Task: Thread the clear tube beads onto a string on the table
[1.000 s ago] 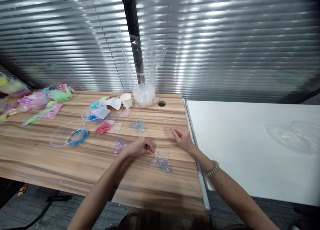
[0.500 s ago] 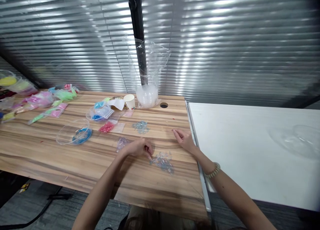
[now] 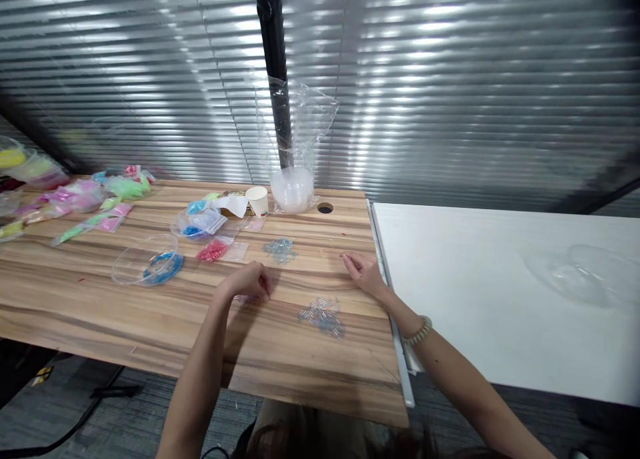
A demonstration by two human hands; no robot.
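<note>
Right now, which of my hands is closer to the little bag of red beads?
Your left. The left hand is just to the right of the bag of red beads and nearer you; the right hand is far off by the wooden table's right edge.

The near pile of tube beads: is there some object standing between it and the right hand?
Nothing visible stands between the right hand and the near pile of tube beads. The left hand is on the other side of the pile, outside that path.
</note>
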